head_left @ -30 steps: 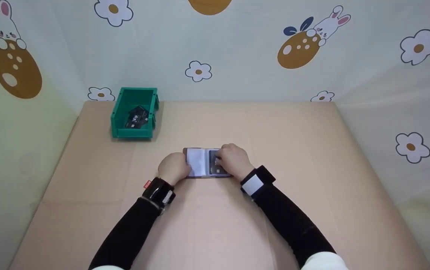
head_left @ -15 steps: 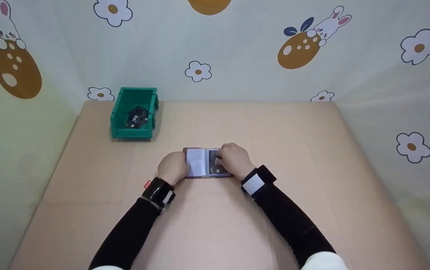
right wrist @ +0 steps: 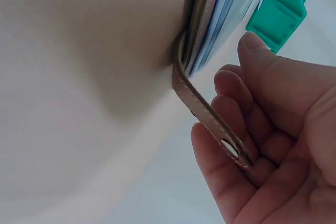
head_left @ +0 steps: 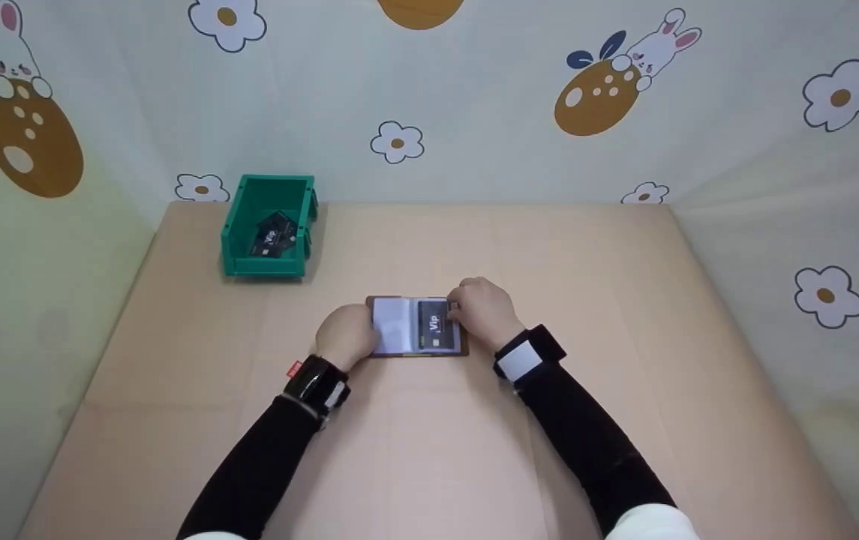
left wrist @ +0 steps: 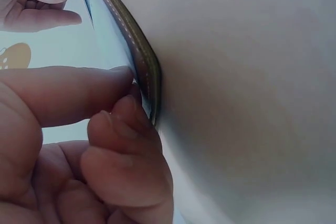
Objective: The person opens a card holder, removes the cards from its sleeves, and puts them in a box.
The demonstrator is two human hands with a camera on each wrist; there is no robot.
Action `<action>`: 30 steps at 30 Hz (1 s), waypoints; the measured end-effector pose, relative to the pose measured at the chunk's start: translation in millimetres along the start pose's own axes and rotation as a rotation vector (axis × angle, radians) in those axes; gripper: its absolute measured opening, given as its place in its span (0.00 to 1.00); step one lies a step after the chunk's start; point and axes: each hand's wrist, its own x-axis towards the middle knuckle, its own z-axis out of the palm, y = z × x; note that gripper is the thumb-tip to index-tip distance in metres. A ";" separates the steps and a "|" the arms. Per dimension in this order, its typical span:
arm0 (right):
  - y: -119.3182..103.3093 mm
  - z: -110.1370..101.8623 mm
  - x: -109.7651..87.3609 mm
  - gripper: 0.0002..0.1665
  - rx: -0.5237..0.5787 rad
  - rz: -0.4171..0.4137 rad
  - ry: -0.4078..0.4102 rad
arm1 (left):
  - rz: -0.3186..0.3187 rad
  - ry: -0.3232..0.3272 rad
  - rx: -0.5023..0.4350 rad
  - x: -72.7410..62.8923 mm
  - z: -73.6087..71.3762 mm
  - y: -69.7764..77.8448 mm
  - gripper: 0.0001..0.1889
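A brown card holder (head_left: 393, 324) with clear sleeves lies unfolded on the table, a black "Vip" card (head_left: 437, 334) in its right-hand sleeve. My left hand (head_left: 345, 335) pinches the holder's left edge between thumb and fingers; the left wrist view shows the stitched brown cover (left wrist: 139, 45) at those fingertips. By the right edge is my right hand (head_left: 489, 311), its fingers loosely bent. In the right wrist view, the holder's closing strap (right wrist: 210, 116) sticks out against those fingers, while the thumb stands apart from the sleeves.
A green bin (head_left: 264, 266) stands at the table's back left, with several black cards (head_left: 275, 234) inside. Patterned cloth walls (head_left: 489, 97) enclose the table (head_left: 429, 450) at the back and sides.
My right hand has moved off the card to the right and slightly back, uncovering the card's print and the holder's right edge. The left hand stays in place.
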 end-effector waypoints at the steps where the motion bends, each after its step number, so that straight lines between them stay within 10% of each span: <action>1: 0.7 0.4 0.1 0.09 0.001 0.000 -0.001 | -0.001 -0.001 -0.001 0.0 0.0 0.1 0.06; 30: 2.3 5.2 1.3 0.11 -0.033 0.004 -0.063 | 0.002 -0.005 0.042 0.0 -5.1 9.5 0.05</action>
